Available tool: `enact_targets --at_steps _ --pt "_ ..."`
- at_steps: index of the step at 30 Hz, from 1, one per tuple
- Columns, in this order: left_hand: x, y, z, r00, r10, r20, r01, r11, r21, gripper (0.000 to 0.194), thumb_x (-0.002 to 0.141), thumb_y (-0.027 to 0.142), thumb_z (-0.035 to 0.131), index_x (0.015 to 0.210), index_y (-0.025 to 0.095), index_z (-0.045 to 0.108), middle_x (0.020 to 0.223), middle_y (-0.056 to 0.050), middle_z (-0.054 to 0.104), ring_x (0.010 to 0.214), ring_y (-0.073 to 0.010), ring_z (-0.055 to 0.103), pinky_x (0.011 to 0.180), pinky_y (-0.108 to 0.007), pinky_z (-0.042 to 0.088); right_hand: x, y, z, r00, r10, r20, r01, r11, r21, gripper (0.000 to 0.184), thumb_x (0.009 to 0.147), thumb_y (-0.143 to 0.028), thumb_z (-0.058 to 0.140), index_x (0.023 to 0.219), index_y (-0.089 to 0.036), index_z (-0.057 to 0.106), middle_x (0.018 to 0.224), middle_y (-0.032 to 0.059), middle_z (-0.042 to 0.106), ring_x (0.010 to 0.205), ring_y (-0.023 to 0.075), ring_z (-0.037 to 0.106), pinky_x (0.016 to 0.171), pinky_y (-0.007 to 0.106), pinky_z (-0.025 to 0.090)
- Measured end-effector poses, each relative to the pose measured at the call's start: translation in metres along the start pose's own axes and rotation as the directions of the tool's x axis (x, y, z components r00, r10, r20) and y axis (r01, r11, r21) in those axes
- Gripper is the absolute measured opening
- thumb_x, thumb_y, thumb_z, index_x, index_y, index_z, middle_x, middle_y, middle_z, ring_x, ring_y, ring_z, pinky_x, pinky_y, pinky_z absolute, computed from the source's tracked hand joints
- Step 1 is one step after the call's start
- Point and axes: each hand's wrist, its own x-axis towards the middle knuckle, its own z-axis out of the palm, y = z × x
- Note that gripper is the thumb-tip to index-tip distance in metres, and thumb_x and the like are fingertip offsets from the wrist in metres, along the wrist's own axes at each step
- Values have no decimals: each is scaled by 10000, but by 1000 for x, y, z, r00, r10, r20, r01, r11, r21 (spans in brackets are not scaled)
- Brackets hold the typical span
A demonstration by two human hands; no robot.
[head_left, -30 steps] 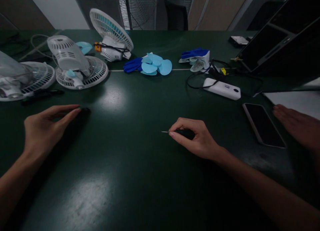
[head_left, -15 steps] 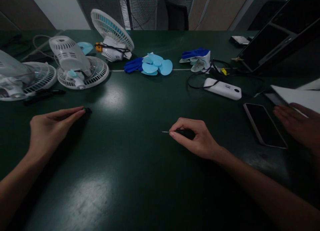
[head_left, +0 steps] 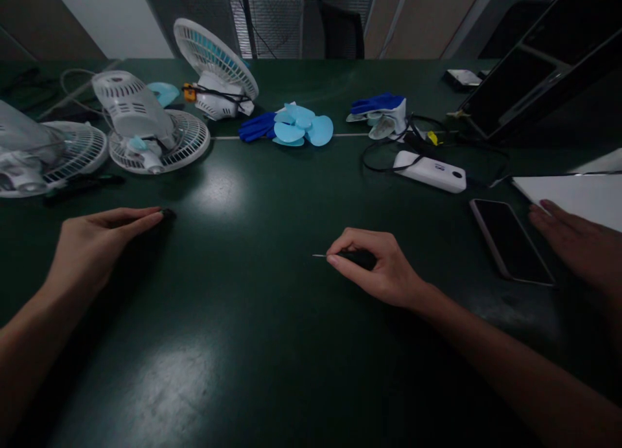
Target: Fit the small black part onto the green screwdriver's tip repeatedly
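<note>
My left hand (head_left: 104,237) pinches a small dark piece (head_left: 168,213) between thumb and fingertips, low over the left part of the table; its kind is too small to make out. Near the middle of the table my right hand (head_left: 376,263) is closed around the black handle of a screwdriver (head_left: 358,258). Its thin metal shaft points left, away from the fingertips. Beyond my left hand lie a white fan (head_left: 140,121) with its grille face down and, farther left, a second fan (head_left: 53,150).
A light blue fan blade (head_left: 304,124) and blue-and-white gloves (head_left: 379,106) lie toward the back, near a third fan (head_left: 216,66). On the right are a white power bank-like box (head_left: 430,171), a phone (head_left: 511,241), and another person's hand (head_left: 578,241) by white sheets (head_left: 573,192).
The other person's white sheets have tilted down flatter, and that hand has shifted slightly. My left hand has lowered slightly around the small dark piece; my right hand holds nearly still.
</note>
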Motion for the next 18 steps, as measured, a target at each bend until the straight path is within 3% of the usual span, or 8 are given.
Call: enact_targets --at_steps 3,9,18 --pt "9 2 -1 994 -88 63 96 987 -131 573 636 435 872 1141 198 742 1075 -60 764 877 -246 692 624 -266 510 0 -1 0 1000 -4 -2 4 1000 -7 97 923 -274 647 951 -199 702 866 10 695 779 126 629 704 285 476" --pt "26 -1 0 997 -59 47 65 987 -145 530 617 369 875 1093 172 752 1075 -65 760 1017 -280 670 766 -330 509 0 -1 0 1000 15 7 -15 1000 21 98 928 -272 642 960 -198 698 874 16 695 777 131 632 683 283 487" --pt "33 6 3 998 43 34 -41 998 -50 424 638 320 814 1014 132 755 940 -50 766 862 -241 673 707 -307 493 0 -1 0 1000 15 0 -15 1000 7 113 929 -287 637 952 -196 701 867 14 694 763 128 627 673 279 484"
